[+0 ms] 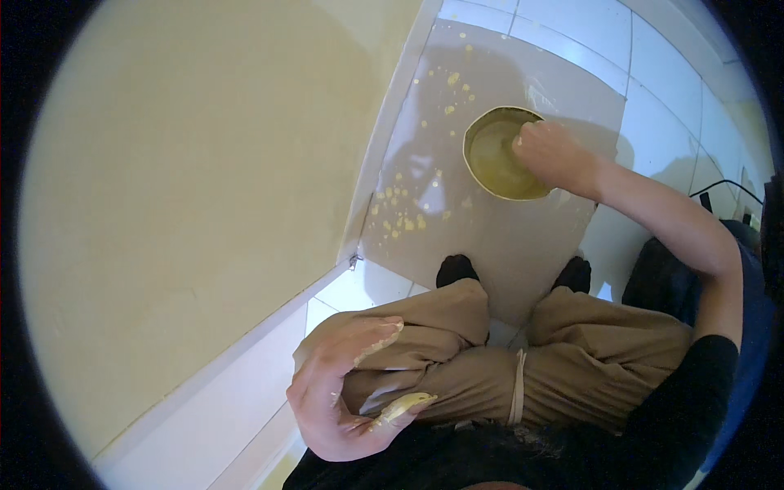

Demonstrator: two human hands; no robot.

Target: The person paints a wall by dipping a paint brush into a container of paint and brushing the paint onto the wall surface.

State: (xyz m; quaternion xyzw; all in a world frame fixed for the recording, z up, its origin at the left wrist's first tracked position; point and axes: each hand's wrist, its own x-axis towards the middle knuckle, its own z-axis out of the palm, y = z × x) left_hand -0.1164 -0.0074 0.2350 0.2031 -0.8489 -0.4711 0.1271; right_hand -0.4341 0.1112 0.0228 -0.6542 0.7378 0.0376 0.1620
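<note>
My right hand (551, 155) reaches over the rim of a round bucket (468, 169) and is closed like a fist. Its fingertips point down into the bucket, so I cannot make out what they hold, if anything. Cloudy yellowish liquid (498, 167) fills the bucket's lower part. Above my left thigh, my left hand (339, 392) is held in the air with thumb and fingers curved apart, and nothing lies between them. Pale yellow, paint-like smears coat its thumb and fingertips.
A greyish sheet (490, 237) with yellow spatters lies under the bucket, over white floor tiles (567, 28). The pale yellow wall (204, 180) and its white baseboard (390, 122) run along the left. A black cable (731, 184) and a dark blue object (743, 343) are at the right.
</note>
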